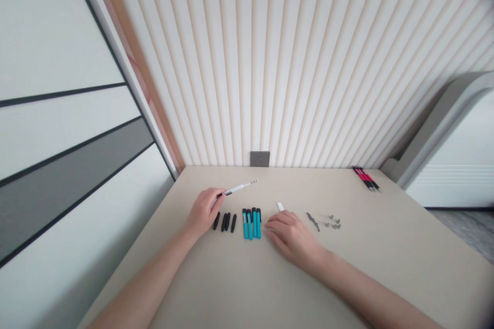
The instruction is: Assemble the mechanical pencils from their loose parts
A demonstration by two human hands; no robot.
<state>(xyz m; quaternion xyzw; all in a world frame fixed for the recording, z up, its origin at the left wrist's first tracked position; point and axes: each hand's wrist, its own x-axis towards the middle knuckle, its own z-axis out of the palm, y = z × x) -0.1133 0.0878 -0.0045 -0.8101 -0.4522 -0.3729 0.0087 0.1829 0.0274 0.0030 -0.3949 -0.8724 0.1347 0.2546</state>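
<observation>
Left hand [204, 211] pinches white pen insert [236, 189] over laid-out pen parts

At the centre of the frame, slightly left, the white pen insert slants up to the right, its thin pointed end leading. The left thumb and fingers are pressed together around its dark lower end, and the insert is clear of the parts in the rows.

The right hand [293, 234] lies palm down just right of the lower centre, its fingers close together and slightly bent. A white strip-like piece [280, 206] pokes out beyond the fingertips; whether they grip it cannot be told.

Between the hands, in the lower middle, a short row of black pen grips [233, 223] lies near the left hand, and beside it four teal pen barrels [249, 225] with black ends lie side by side. Right of the right hand are a line of dark coiled springs [313, 221] and a loose cluster of small grey tips [334, 224]. Red-and-black pens [365, 179] lie together at the right, on the far edge of the beige desk [231, 282]. A dark wall socket [260, 159] sits above the desk's far edge, mid-frame.
</observation>
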